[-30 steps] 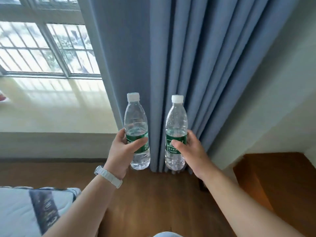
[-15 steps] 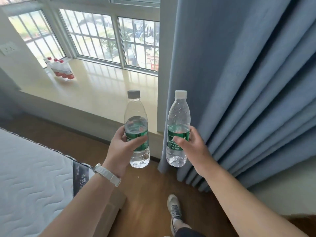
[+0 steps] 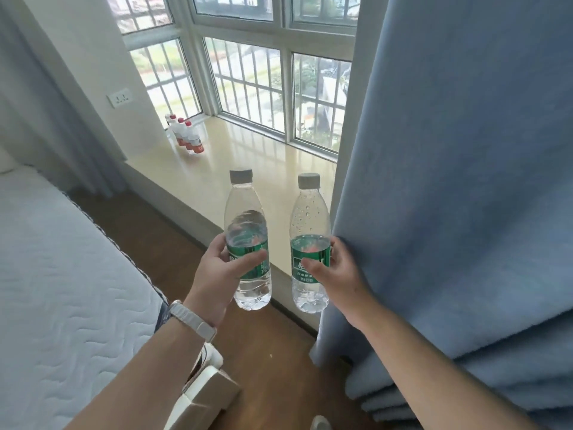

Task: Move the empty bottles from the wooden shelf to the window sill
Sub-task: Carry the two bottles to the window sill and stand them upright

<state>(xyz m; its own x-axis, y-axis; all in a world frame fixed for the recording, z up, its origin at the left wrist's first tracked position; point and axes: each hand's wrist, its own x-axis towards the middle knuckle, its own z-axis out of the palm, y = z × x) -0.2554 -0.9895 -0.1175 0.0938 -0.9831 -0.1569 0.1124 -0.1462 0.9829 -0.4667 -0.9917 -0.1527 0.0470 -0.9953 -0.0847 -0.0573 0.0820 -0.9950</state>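
We see the left hand point(image 3: 218, 274) gripping one green-label bottle point(image 3: 248, 243) and the right hand point(image 3: 336, 271) gripping another bottle point(image 3: 309, 243) (both upright). Both are held above the window sill point(image 3: 248, 162) edge, beside the blue curtain point(image 3: 449, 181).

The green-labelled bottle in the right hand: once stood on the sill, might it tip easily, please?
Probably: the bottle is tall, narrow and looks nearly empty, so light. Droplets inside suggest no ballast. The glossy window sill may let it slide.

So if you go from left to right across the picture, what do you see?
Mattress → red-capped bottles on the window sill → left hand with its bottle → right hand with its bottle → blue curtain.
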